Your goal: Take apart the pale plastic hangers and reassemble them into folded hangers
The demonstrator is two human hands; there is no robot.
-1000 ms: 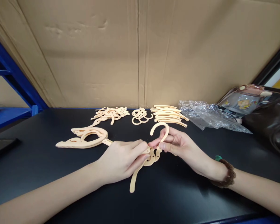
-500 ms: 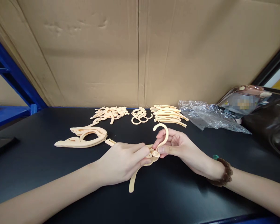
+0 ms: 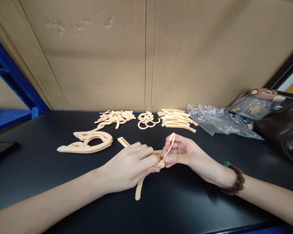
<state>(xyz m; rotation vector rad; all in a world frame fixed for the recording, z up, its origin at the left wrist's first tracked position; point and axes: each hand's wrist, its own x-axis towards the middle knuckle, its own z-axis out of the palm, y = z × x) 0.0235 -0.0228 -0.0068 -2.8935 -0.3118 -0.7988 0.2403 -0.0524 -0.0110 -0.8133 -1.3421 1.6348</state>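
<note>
Over the middle of the black table, my left hand (image 3: 134, 167) is closed around a cream plastic folding hanger (image 3: 139, 188). One of its arms sticks out below my fingers and another piece shows beyond my knuckles; my palm hides much of the rest. My right hand (image 3: 183, 154) pinches a cream hanger hook (image 3: 171, 146) between thumb and fingers. The hook's base meets the hanger's middle between both hands, and its curve now appears nearly edge-on. Whether the hook is fastened there I cannot tell.
Folded hangers (image 3: 97, 148) lie stacked at left. Along the back are piles of curved pieces (image 3: 117, 117), hooks (image 3: 147, 120) and straight arms (image 3: 177, 120). Clear plastic bags (image 3: 217, 118), a transparent container (image 3: 256, 104) and a dark bag (image 3: 280, 130) are at right.
The hook has turned from showing its open curve to nearly edge-on. The hanger has tilted a little in my left hand, its far piece shifting right. Both hands keep their hold.
</note>
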